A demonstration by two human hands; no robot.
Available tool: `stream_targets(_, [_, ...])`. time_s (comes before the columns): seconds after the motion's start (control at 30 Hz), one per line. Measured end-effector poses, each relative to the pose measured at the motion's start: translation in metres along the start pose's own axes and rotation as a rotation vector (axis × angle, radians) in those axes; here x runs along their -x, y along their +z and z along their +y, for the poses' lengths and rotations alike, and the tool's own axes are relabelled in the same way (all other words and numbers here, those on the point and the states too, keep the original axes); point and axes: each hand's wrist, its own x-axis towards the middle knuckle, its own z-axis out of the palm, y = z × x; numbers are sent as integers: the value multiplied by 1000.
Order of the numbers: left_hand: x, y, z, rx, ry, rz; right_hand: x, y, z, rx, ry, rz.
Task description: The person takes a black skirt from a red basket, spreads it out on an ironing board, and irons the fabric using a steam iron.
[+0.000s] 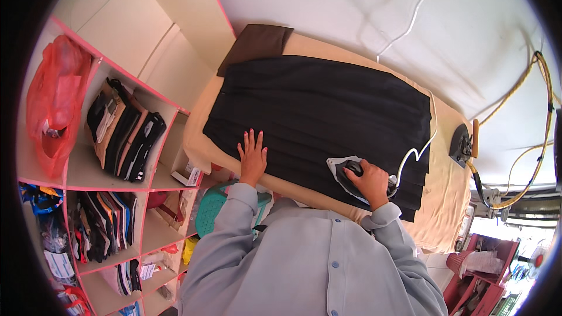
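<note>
A black pleated garment (316,105) lies spread over an ironing surface covered in tan cloth (443,210). My right hand (369,182) grips the handle of a clothes iron (340,171), whose soleplate is down on the garment near its lower right part. A white cord (415,153) runs from the iron's rear over the garment's right side. My left hand (253,156) rests with fingers spread on the garment's near left edge, holding nothing. Beyond the garment's far left corner lies a folded dark brown cloth (259,46).
A second iron (461,145) stands at the surface's right end, with a yellowish hose (549,96) looping by the wall. Shelves with pink edges (105,188) hold folded clothes (127,136) and a red plastic bag (59,105). A green plastic stool (210,210) stands below my left arm.
</note>
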Motion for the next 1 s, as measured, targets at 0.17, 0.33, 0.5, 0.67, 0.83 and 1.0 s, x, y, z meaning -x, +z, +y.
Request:
stream_targets(0.17, [-18,-16,-60,-73,-87,50,-23,20,-54,-47,-69,-41])
stream_targets(0.33, [-36,-47,-101,21,-46,88,-39,35,-98,-71,-97,-80])
stream_targets(0.5, [-61,-66,-134,179,-202,237,-55,53,-137,-203,-135,-58])
stream_targets(0.67, [-94,-58,-157,345,-464,120,-73,75,-174,-214,-185,-60])
stream_targets(0.83, [-107,-47,-195,392,-309,15,-91,92,-218,-275,-244,-72])
stream_targets(1.0, [-109,-45,-199,520,-360,21,-111,116,-265,-254,-303,-67])
